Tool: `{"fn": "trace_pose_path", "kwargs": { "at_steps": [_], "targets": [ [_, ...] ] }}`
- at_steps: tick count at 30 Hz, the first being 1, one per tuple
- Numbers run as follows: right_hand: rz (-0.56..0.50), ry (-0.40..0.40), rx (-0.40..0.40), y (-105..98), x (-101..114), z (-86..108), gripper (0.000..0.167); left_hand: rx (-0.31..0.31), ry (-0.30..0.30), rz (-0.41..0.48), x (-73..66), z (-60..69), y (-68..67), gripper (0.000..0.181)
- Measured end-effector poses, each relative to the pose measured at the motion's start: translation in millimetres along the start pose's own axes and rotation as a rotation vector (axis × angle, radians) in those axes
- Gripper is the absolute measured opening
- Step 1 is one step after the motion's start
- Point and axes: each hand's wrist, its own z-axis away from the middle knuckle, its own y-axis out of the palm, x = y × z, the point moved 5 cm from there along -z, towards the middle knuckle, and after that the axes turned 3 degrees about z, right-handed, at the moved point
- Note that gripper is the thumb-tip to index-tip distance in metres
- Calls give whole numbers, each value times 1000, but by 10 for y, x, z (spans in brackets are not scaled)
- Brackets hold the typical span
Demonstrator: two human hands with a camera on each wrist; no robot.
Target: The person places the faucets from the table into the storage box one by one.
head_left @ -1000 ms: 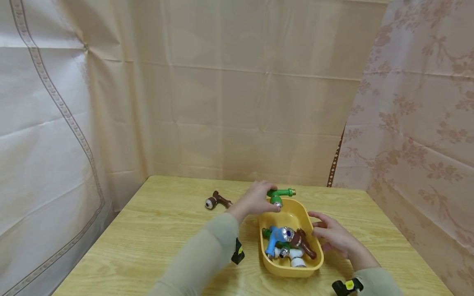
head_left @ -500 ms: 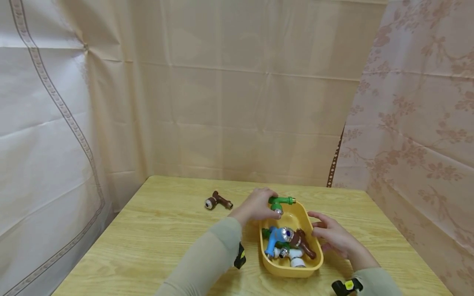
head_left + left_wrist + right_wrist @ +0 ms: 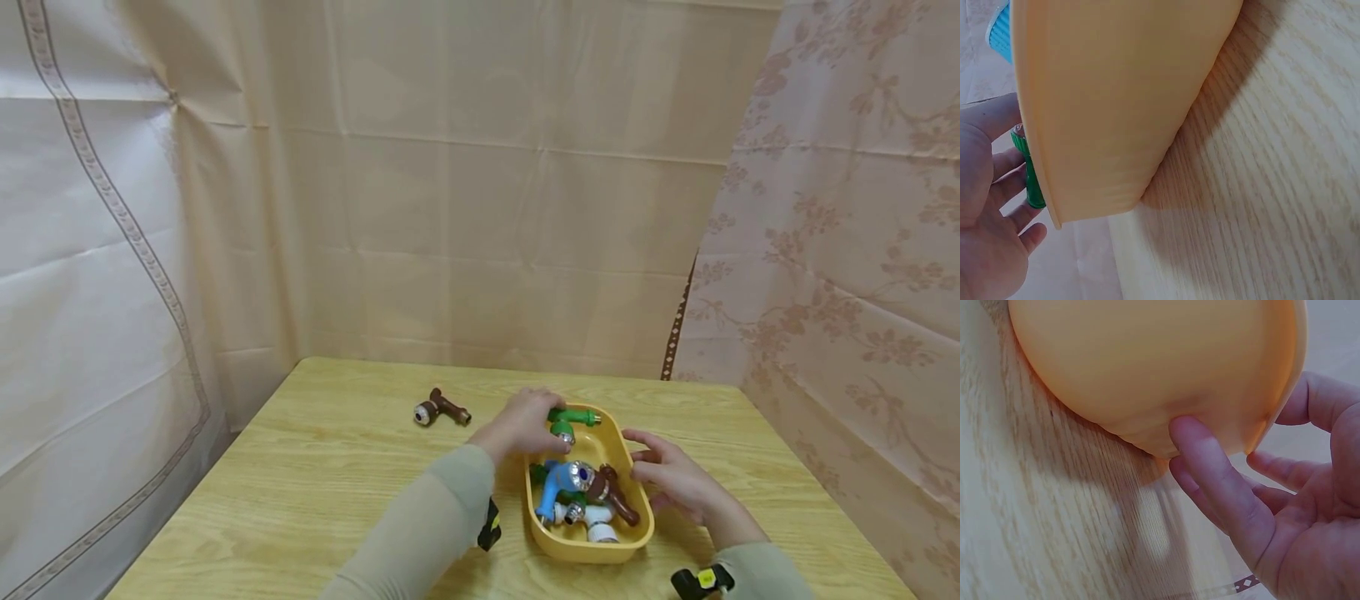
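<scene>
A yellow plastic basin (image 3: 551, 546) stands on the table, with several taps inside. My left hand (image 3: 522, 423) holds a green tap (image 3: 576, 416) by its body, low over the far end of the basin. In the left wrist view the green tap (image 3: 1030, 169) shows beside the fingers, partly hidden behind the basin wall. My right hand (image 3: 682, 479) rests against the right side of the basin with loosely bent fingers; in the right wrist view a finger (image 3: 1204, 450) touches its outer wall. A blue tap (image 3: 555, 487), a brown tap (image 3: 618, 496) and a white tap (image 3: 600, 525) lie inside.
Another brown tap (image 3: 442, 408) lies on the wooden table (image 3: 337, 450), left of the basin. Dark green parts show under the blue tap. A beige curtain (image 3: 480, 208) hangs behind the table, and a floral curtain (image 3: 847, 292) hangs at the right.
My left hand has lowered the green tap toward the far end of the basin, moving slightly nearer to me. The right hand and the taps in the basin stay in place.
</scene>
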Motion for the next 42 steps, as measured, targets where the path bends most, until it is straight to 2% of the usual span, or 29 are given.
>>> {"fn": "trace_pose_path", "kwargs": {
  "at_steps": [7, 18, 29, 37, 42],
  "targets": [
    [-8, -5, 12, 1, -6, -7, 78, 15, 17, -20, 21, -5, 42, 62],
    [-10, -12, 15, -1, -10, -10, 78, -40, 34, -26, -14, 25, -35, 56],
    [3, -4, 6, -9, -22, -10, 78, -67, 45, -44, 32, 30, -65, 56],
    [0, -1, 6, 6, -10, 7, 78, -94, 65, 3, 3, 106, -225, 56],
    [0, -5, 3, 10, 13, 16, 78, -121, 56, 78, 22, 175, -364, 57]
  ]
}}
